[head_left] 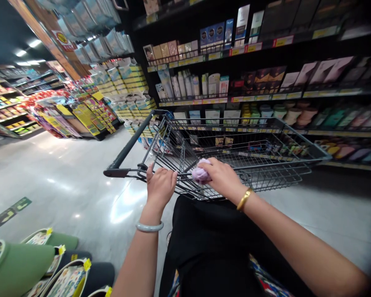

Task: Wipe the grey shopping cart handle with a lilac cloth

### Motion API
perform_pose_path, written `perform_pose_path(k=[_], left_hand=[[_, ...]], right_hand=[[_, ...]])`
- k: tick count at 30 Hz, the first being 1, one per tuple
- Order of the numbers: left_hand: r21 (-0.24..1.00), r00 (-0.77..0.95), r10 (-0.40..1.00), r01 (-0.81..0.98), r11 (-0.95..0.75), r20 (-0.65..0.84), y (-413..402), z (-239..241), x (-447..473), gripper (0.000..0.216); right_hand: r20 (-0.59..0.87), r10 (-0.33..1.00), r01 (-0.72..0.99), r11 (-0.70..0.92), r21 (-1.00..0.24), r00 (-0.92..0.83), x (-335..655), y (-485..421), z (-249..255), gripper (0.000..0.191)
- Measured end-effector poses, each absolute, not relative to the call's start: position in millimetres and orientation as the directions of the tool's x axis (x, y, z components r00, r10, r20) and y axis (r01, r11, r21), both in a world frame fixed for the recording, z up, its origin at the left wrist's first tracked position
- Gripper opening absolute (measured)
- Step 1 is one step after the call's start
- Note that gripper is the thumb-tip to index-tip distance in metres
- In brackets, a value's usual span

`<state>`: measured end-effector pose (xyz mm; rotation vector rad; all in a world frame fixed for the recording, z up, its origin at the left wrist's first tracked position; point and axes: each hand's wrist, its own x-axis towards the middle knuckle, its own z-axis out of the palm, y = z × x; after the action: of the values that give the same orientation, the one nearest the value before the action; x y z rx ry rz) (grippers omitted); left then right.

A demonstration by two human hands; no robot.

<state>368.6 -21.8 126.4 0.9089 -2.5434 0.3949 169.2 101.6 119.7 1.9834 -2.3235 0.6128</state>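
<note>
A grey wire shopping cart [253, 168] stands sideways before me, its dark handle [131, 144] toward the left. My left hand [161, 185] has its fingers curled over the cart's near top rail, close to the handle end. In my right hand [224, 175] is a bunched lavender cloth [201, 171], pressed at the same rail a little farther right. The fingers are closed round the cloth and partly hidden by it. Inside the cart, the wire basket lets the shelves behind show through.
Dark shelves [204, 101] of boxes and bottles rise just beyond the cart. Green bins [24, 264] with yellow tags stand at the lower left. A display stand [92, 119] is farther back on the shiny floor [89, 177]. A floor sign [12, 210] lies at left.
</note>
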Motion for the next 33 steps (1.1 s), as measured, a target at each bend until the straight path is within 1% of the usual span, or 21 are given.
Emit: perform_pose_path(k=[1,3,5,7,10,14,17,21,23,25,29,33], left_hand=[[-0.126,-0.707,-0.534,-0.649,0.750,0.462,-22,126,368,0.043],[-0.131,-0.710,-0.530,-0.647,0.751,0.464,-23,126,365,0.043],[-0.135,-0.708,-0.525,-0.647,0.751,0.472,-25,127,363,0.044],[-0.137,-0.716,-0.516,-0.637,0.758,0.471,-29,128,362,0.044],[-0.140,-0.737,-0.496,-0.611,0.779,0.459,-37,129,363,0.044],[-0.100,-0.736,-0.498,-0.600,0.794,0.458,-49,127,363,0.043],[-0.048,-0.726,-0.511,-0.595,0.802,0.461,-49,122,353,0.040],[0.037,-0.750,-0.461,-0.506,0.862,0.473,-36,110,325,0.029],[0.051,-0.750,-0.479,-0.516,0.855,0.456,-31,105,313,0.030],[0.048,-0.738,-0.519,-0.555,0.830,0.431,-31,103,307,0.032],[0.038,-0.745,-0.534,-0.569,0.821,0.400,-38,102,305,0.032],[0.059,-0.728,-0.559,-0.587,0.807,0.396,-44,102,300,0.031]], right_hand=[[0.286,-0.932,-0.952,0.144,-0.270,-0.222,168,103,118,0.043],[0.336,-0.909,-0.954,0.165,-0.251,-0.246,176,100,115,0.036],[0.370,-0.904,-0.963,0.129,-0.238,-0.213,188,88,116,0.028],[0.357,-0.920,-0.968,0.075,-0.241,-0.161,191,78,120,0.025],[0.270,-0.954,-0.961,0.051,-0.270,-0.127,167,81,125,0.026],[0.203,-0.953,-0.949,0.164,-0.270,-0.223,121,107,124,0.028],[0.237,-0.932,-0.949,0.225,-0.221,-0.275,125,109,118,0.030],[0.332,-0.919,-0.970,0.156,-0.187,-0.212,162,84,113,0.032],[0.349,-0.917,-0.972,0.131,-0.195,-0.194,165,78,111,0.032],[0.333,-0.922,-0.969,0.131,-0.209,-0.196,152,85,109,0.031],[0.285,-0.909,-0.940,0.240,-0.243,-0.305,109,114,102,0.032],[0.307,-0.854,-0.905,0.371,-0.209,-0.420,111,113,97,0.028]])
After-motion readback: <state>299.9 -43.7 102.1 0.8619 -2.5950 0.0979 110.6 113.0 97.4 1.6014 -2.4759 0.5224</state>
